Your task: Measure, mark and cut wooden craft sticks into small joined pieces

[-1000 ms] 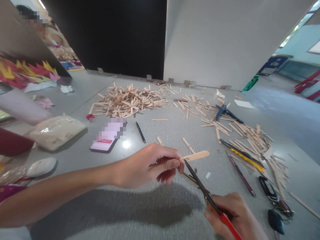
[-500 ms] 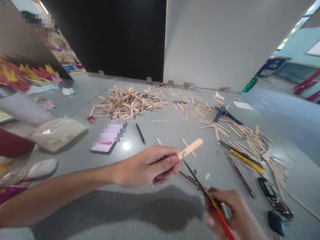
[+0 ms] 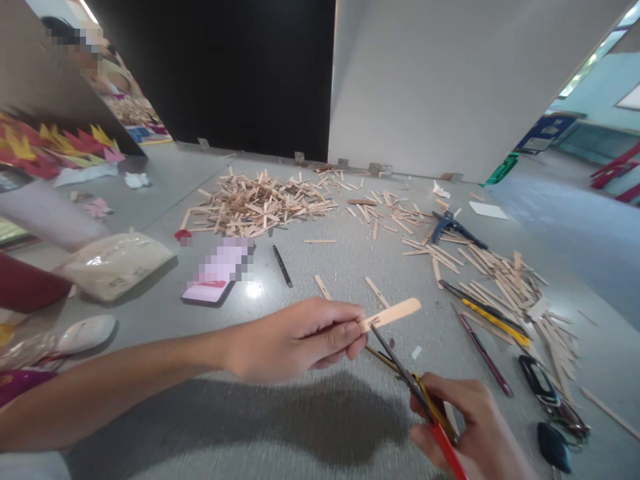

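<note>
My left hand pinches a wooden popsicle stick between thumb and fingers, its rounded end pointing right and slightly up. A small dark rectangular mark sits on the stick close to my fingertips. In my right hand are scissors with red and yellow handles and parted blades. One blade tip is at the stick near the mark; whether it touches I cannot tell. The other blade passes below my left fingers. Behind the stick, two further sticks lie on the grey table.
A heap of wooden sticks lies at the back. Dark-handled pliers, a yellow cutter, a pen and keys are on the right. A phone, a plastic bag and a mouse stand left.
The stick in my left hand has shifted a little right and down and tilted flatter. Both hands keep their hold; the scissors have barely moved.
</note>
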The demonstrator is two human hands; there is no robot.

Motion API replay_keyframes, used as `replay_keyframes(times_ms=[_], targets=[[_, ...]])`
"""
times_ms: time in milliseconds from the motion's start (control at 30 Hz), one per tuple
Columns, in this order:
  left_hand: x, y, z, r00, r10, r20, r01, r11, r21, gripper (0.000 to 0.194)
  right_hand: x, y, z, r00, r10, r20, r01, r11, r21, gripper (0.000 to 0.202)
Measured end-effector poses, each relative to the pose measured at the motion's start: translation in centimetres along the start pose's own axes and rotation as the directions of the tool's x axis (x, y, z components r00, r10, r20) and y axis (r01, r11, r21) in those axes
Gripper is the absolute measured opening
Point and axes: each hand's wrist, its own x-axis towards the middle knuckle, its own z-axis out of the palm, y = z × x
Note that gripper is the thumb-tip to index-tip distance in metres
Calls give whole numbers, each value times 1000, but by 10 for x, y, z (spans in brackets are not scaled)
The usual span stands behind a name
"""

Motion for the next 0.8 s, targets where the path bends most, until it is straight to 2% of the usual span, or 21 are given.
replay_keyframes(times_ms=[167, 433, 600, 700, 800], targets=[[0, 1, 0, 1000, -10, 10, 9, 999, 40, 50, -1, 6, 1, 1000, -12, 8, 13, 999, -42, 40], [0, 1, 2, 1000, 3, 7, -3, 1000, 13, 47, 1, 9, 5, 989, -146, -3, 142, 962, -233, 56], [2, -1, 0, 1000, 10, -1, -10, 1000, 24, 42, -1, 13, 9, 977, -206, -50, 185, 946, -267, 62], [3, -1, -1, 1000, 22, -21, -20, 997, 72, 40, -6, 17, 11, 981, -191, -46, 172, 948, -266, 59], [4, 0, -2, 999, 37, -33, -33, 991, 127, 38, -12, 20, 13, 994, -108, 7, 106, 965, -238, 61]])
